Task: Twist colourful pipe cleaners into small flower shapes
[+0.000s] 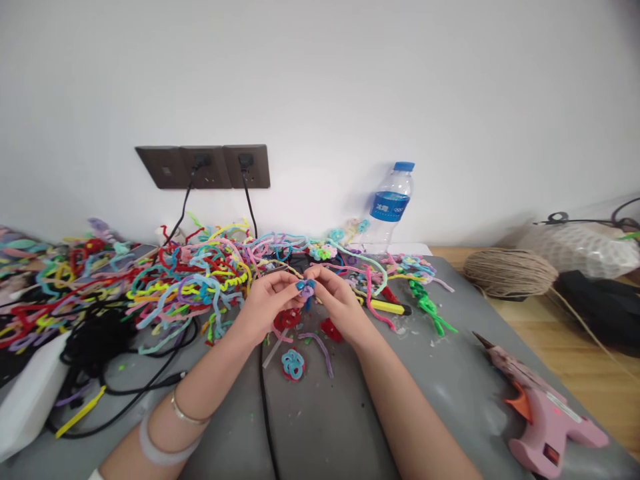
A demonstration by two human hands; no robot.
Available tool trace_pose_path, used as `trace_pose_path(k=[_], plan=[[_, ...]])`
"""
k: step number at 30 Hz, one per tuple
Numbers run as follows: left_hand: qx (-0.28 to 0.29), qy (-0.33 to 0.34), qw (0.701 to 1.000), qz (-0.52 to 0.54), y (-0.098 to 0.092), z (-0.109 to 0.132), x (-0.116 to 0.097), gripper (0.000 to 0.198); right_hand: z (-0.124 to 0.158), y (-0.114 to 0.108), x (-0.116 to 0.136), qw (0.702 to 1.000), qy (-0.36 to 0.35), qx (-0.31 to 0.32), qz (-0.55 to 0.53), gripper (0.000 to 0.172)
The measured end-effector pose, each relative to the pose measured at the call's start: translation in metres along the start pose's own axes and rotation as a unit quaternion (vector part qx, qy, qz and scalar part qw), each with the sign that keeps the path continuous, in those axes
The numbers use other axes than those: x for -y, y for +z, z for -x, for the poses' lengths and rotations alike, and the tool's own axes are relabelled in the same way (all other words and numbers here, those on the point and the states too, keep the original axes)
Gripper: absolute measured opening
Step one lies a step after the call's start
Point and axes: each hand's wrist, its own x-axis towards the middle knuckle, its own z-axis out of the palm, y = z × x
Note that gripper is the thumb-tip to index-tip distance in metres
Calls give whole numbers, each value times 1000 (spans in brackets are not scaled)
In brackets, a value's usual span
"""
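Both hands meet at the middle of the view, fingertips pinched on a small purple and blue pipe-cleaner piece [307, 289]. My left hand [274, 300] holds it from the left, and my right hand [336, 299] from the right, both closed. Below them on the grey mat [330, 427] lie a light-blue coiled flower with a red edge [293, 365], a bent purple pipe cleaner [323, 353] and red coiled pieces [287, 320], one partly behind my right hand.
A heap of coloured pipe cleaners [190, 280] spreads left and behind. A pink glue gun [545, 420], twine [510, 272] and black bag [600, 310] are right. A bottle [390, 205] leans against the wall. Black cables [267, 420] cross the mat; a yellow cutter [385, 306] lies behind my right hand.
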Motion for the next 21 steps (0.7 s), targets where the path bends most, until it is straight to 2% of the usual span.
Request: trace_pose_path(k=[3,6,10,13,17,21], plan=[[-22,-8,999,30,1,-1,2,35,-1,2,-6,999,2,-9,-37,24],[-34,25,999,6,-1,-3,5,36,-2,0,-9,996,54,-13,-68,26],[-31,57,998,-16,-2,-5,10,35,-4,-4,-6,996,71,-30,-42,27],[-30,42,999,1,-2,-4,11,35,-4,-6,-6,997,58,-24,-42,24],[-31,24,999,30,-1,-3,7,37,-4,-8,-8,993,87,-21,-81,23],[-30,19,999,38,-2,-3,4,39,-4,-10,-9,989,103,-51,-97,26]])
